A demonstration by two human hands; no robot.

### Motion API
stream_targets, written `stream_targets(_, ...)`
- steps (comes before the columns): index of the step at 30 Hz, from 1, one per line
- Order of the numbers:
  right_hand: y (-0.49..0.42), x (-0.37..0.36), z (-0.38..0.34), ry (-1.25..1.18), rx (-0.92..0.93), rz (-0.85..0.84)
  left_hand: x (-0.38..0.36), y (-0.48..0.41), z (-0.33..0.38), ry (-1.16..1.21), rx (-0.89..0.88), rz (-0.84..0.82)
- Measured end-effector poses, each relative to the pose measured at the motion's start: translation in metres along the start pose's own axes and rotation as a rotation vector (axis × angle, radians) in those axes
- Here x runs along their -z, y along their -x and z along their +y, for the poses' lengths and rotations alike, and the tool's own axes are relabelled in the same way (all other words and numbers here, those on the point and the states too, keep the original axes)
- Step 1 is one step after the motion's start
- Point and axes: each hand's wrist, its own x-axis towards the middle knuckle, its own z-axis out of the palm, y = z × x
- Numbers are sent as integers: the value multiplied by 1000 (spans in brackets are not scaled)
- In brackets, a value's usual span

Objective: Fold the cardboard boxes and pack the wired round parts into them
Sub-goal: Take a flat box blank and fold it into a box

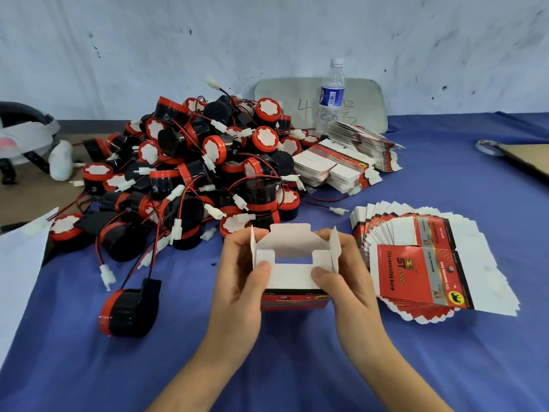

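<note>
Head camera gives me the left hand [237,286] and right hand [349,288], each curled round one side of a small red-and-white printed cardboard box [292,273], thumbs pressing its front flap, white top flaps standing open. The box sits between the hands, over the blue tablecloth [297,376]. Just to the right I see a fanned stack of flat red-and-white box blanks [430,263]. Behind and left is a heap of black-and-red round wired parts [193,173], with one lone black-and-red part [127,310] lying nearer, at left.

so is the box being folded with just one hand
No, the left hand and the right hand both pinch the box by its white flaps.
</note>
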Motion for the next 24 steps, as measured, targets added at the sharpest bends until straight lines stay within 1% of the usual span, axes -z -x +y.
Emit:
stream_targets(4,4,-8,3,181,60,62,-4,2,4,-166,-79,67)
stream_targets(8,1,-9,4,219,93,62,-5,1,7,-290,-166,57)
stream_targets(11,-2,-8,4,264,173,32,-3,1,4,-272,-145,60)
stream_targets(13,-2,-7,6,262,188,33,-3,1,1,-262,-126,57)
stream_targets(18,-3,-5,8,319,141,67,-5,1,-3,-328,-123,-58)
stream_targets(20,-3,-6,9,317,109,80,-5,1,-7,-400,-138,-30)
stream_targets(22,-3,-7,10,312,93,117,-5,1,-9,-478,-231,37)
stream_targets(24,-3,-7,10,258,56,187,-3,1,-12,-486,-325,90)
